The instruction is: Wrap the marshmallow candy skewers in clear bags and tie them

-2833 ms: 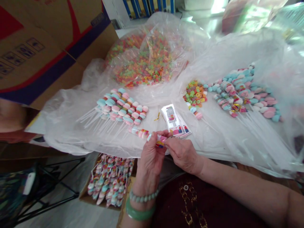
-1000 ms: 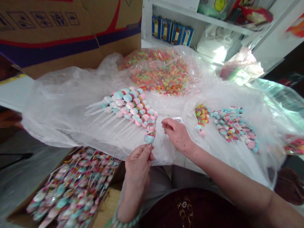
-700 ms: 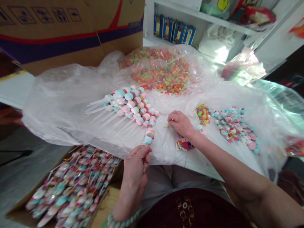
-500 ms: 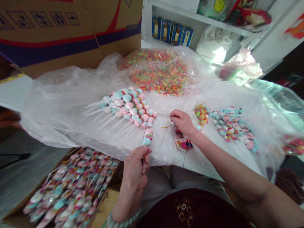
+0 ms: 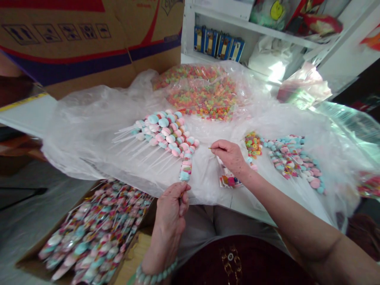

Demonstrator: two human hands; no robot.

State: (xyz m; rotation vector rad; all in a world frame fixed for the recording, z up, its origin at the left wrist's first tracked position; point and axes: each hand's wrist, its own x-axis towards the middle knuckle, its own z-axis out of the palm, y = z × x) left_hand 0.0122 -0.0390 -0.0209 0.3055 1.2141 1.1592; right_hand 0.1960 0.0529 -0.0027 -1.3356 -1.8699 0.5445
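My left hand [image 5: 172, 202] is closed round the lower end of a wrapped marshmallow skewer [image 5: 186, 168], which points away from me. The thumb and fingers of my right hand [image 5: 227, 152] pinch a thin gold twist tie [image 5: 210, 148] above the plastic sheet. Just beyond the held skewer lies a pile of unwrapped marshmallow skewers [image 5: 166, 130], their white sticks fanned towards the left. Partly hidden under my right wrist are printed packets [image 5: 228, 181]. To the right of that hand sits a small heap of ring-shaped gummy candies [image 5: 253, 144].
A clear bag of colourful gummies [image 5: 204, 93] lies at the back. More marshmallow skewers [image 5: 293, 158] rest on the right. A low carton [image 5: 28, 259] at lower left is full of wrapped skewers. The large cardboard box [image 5: 89, 59] stands behind on the left.
My right hand has lifted the gold twist tie off the sheet. My left hand keeps its hold on the skewer. The view has shifted slightly.
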